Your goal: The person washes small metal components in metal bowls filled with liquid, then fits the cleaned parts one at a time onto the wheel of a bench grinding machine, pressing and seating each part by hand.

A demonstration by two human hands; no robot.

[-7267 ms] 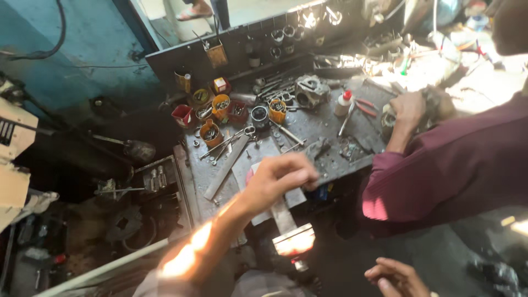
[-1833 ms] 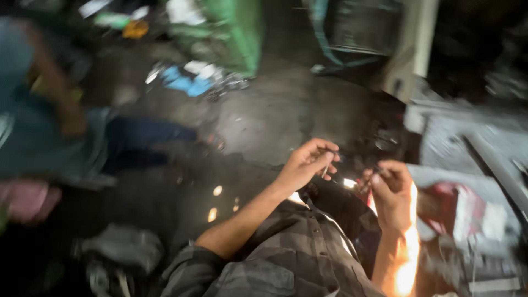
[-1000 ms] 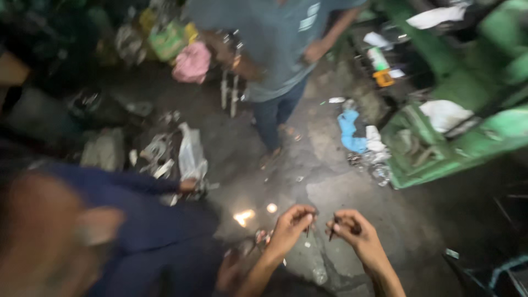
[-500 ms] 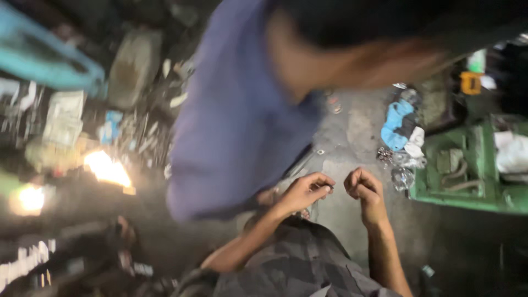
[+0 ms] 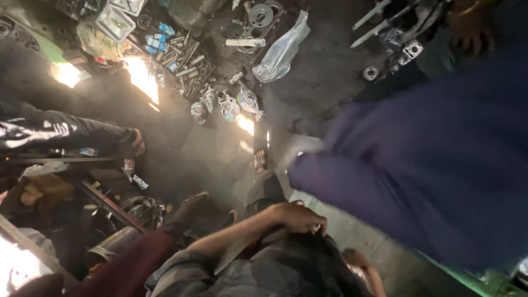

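My left hand (image 5: 300, 217) is low in the middle of the view, its fingers curled closed against the dark checked cloth of my shirt (image 5: 275, 275). I see nothing between the fingers. My right hand (image 5: 356, 257) is just below and to the right of it. It is mostly hidden behind the shirt, so its fingers cannot be read. A person in dark blue clothes (image 5: 429, 159) stands very close on the right, blurred, and fills that side.
The grey floor (image 5: 220, 148) is littered: clear plastic bags (image 5: 280, 49), small packets (image 5: 228, 107), metal rods and parts (image 5: 184, 60) at the top. Another person's dark trouser leg and foot (image 5: 66, 132) lie at the left. A sandalled foot (image 5: 260, 160) is in the centre.
The view has swung: the person in blue has shifted from the upper middle to the right. My hands have dropped lower and drawn in against my shirt.
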